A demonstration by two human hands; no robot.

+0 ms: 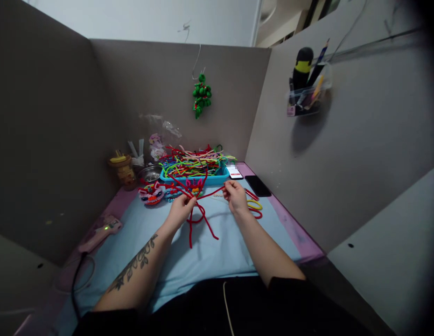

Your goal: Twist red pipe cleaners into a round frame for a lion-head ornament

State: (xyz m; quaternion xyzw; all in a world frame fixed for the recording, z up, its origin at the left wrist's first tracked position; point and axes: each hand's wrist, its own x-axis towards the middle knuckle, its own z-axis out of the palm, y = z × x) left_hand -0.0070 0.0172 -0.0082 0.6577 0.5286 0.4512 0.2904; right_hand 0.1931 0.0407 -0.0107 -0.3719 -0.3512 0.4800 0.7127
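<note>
- Through the head view I see the bare left hand (182, 207) with thumb and forefinger closed together, pinching the red fuzzy craft stems (204, 212) near where they cross.
- The bare right hand (235, 196) also has thumb and forefinger closed, gripping the end of one stem, which runs fairly straight across to the left fingertips; its other fingers curl inward.
- From the left fingers, I see loose red ends fan outward beyond them, while a loop and two ends hang down on the near side.
- Just beyond both hands I have a bright blue rectangular plastic tray (212, 179), heaped with multicoloured fuzzy stems (192, 161).
- Beyond the left fingers and to their left sits a pink, white and orange fuzzy animal-like head (152, 193).
- Just right of the right fingers lie a yellow fuzzy loop (255, 204) and a red one; farther out is a black, dark-screened phone (258, 185).
- Beyond the right fingertips is a phone with a lit white screen (234, 172); I can't read its blurred contents.
- High to the right of the fingers, a small pink label (290, 111) marks a clear plastic pen holder (308, 107); its print is too small for me.
</note>
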